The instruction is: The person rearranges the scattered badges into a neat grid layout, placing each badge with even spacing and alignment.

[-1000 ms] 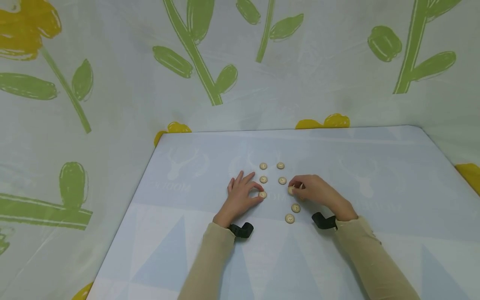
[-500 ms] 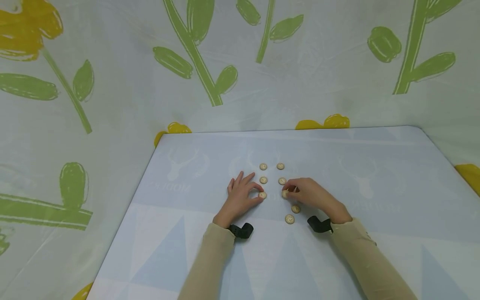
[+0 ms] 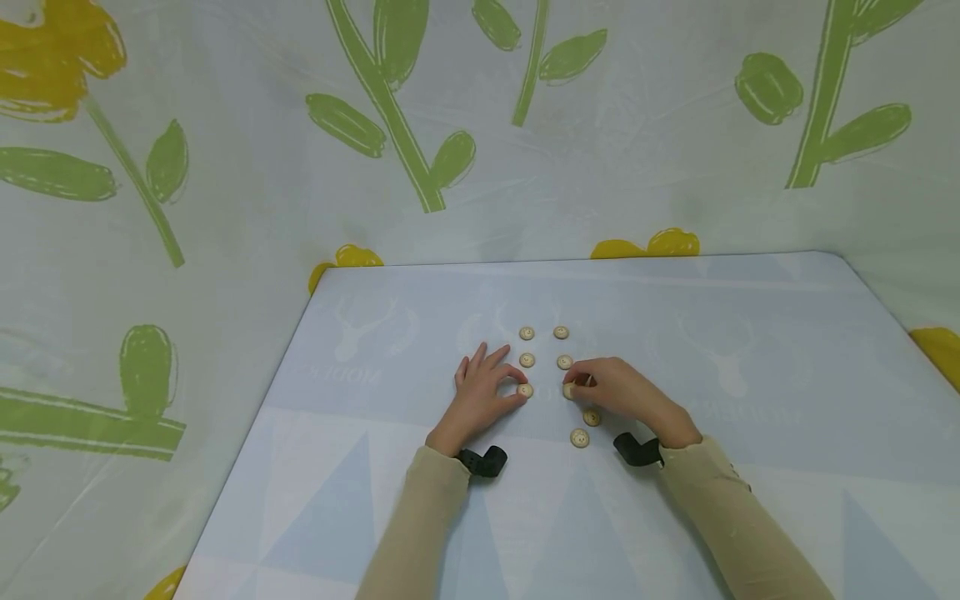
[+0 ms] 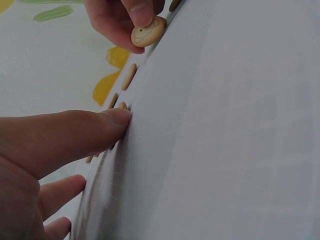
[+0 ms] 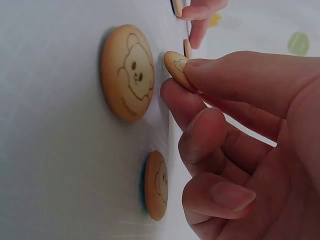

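My left hand [image 3: 480, 392] pinches a round wooden disc [image 3: 525, 390] between thumb and forefinger on the table, its other fingers spread. In the left wrist view, the left thumb [image 4: 70, 135] hides most of that disc. To the right, my right hand [image 3: 630, 392] pinches another wooden disc [image 3: 569, 390] by its edge. The right wrist view shows this held disc [image 5: 175, 65] tilted, with part of a line drawing showing beside the thumb. Near the right hand lie two loose discs, one [image 5: 127, 72] bearing a cartoon bear and the other [image 5: 156, 185] also with a drawn face.
Beyond the hands, several discs lie in two columns, among them a left one [image 3: 527, 360] and a right one [image 3: 565, 362]. A pale patterned cloth covers the table [image 3: 315, 483]. Behind it hangs a flower-printed curtain [image 3: 247, 167].
My right hand has carried its disc left and a little towards me, below the right column, then barely moved in the last half second. The left hand has stayed in place.
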Available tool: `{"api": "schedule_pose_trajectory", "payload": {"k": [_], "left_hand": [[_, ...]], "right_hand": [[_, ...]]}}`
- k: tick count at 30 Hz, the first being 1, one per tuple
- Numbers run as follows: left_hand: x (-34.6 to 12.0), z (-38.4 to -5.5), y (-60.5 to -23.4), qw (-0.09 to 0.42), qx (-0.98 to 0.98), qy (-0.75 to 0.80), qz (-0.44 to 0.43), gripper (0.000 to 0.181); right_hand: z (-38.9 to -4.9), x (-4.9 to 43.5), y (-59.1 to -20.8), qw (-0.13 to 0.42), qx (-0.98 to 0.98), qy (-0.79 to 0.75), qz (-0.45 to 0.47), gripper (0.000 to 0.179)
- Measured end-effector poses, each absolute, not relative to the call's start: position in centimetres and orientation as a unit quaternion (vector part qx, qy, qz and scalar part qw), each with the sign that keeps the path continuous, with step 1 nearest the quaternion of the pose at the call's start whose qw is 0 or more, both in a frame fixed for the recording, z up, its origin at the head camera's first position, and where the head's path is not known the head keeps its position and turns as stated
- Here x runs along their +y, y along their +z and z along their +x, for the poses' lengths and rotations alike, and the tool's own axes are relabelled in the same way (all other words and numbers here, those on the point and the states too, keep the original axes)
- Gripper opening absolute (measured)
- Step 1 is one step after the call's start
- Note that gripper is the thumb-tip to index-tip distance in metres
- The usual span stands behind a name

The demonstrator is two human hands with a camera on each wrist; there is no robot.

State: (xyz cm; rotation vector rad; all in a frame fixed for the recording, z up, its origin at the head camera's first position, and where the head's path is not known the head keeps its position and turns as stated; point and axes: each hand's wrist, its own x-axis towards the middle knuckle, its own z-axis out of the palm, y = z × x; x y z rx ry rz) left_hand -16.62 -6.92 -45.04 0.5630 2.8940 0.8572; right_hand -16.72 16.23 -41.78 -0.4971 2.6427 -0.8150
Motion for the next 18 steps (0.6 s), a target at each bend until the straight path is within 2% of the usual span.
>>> {"api": "schedule_pose_trajectory", "payload": {"k": [18], "left_hand": [[-6.89, -16.56, -44.84, 0.035, 0.942, 0.277, 0.187, 0.014]], "right_hand": [[-16.84, 16.27, -42.17, 0.146, 0.929, -0.285, -0.186, 0.011]]}}
